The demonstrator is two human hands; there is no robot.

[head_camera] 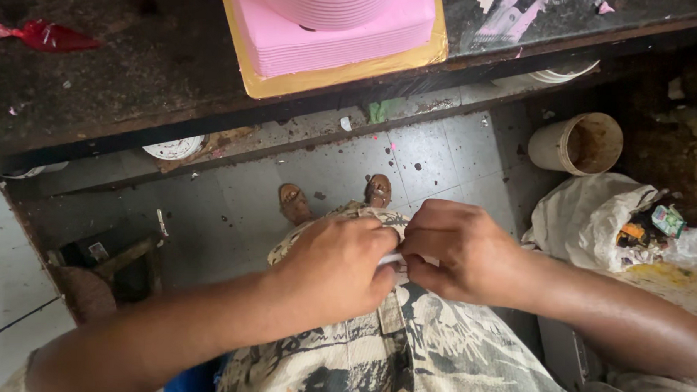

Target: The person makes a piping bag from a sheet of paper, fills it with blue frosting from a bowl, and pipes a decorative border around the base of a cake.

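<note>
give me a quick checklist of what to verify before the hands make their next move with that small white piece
1. Both hands on the small white piece: ok, left hand and right hand pinch it between them.
2. What the piece is: cannot tell, mostly hidden by fingers.
3. Pink cake fully on the counter: not ok, its yellow board overhangs the edge.
4. Red piping bag resting on counter: ok.
5. Floor clean: not ok, spotted with crumbs.

The dark counter (137, 65) carries a pink cake on a yellow board (339, 33) at its front edge, a red piping bag (49, 36) near its left edge
</note>
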